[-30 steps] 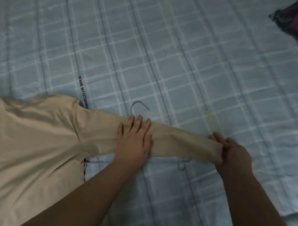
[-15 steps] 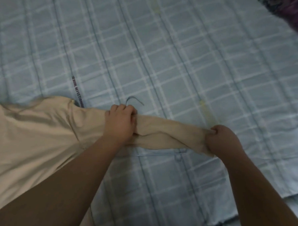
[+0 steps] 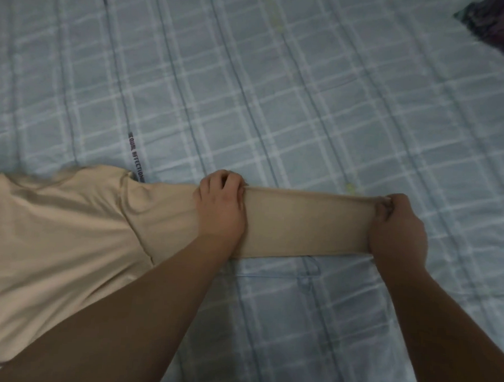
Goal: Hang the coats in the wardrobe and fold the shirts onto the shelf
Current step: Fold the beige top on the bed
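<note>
The shirt (image 3: 58, 240) lies on the bed (image 3: 277, 105) along its near-left part, its body toward the left edge and one sleeve (image 3: 307, 225) stretched rightward across the near middle. The left hand (image 3: 219, 208) sits on the sleeve where it leaves the body; the right hand (image 3: 396, 229) is at the sleeve's far end, further right. A bundle of cloth (image 3: 500, 28) lies at the bed's far-right corner, well apart from the shirt.
</note>
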